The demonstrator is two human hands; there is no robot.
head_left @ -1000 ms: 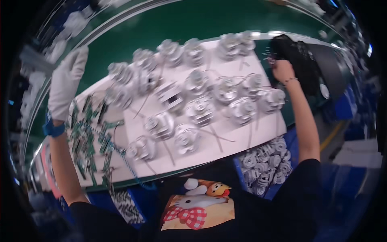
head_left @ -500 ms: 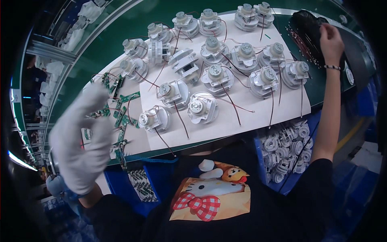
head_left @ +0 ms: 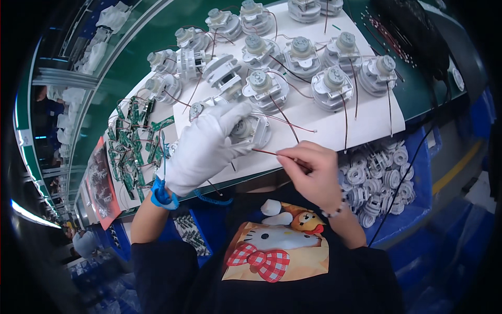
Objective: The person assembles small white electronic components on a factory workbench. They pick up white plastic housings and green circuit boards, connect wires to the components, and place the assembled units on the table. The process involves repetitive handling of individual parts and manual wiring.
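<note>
Pinching wire [head_left: 265,152] w/ curled R hand [head_left: 316,171].

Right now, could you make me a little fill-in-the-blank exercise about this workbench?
1. The left hand wears a white ____.
2. The right hand pinches a thin, reddish ____.
3. The pile of circuit boards is mostly ____ in colour.
4. The beaded bracelet is worn on the person's ____ side.

Missing words: glove; wire; green; right.

Head-worn fisheye, downward over hands [head_left: 316,174]
</note>
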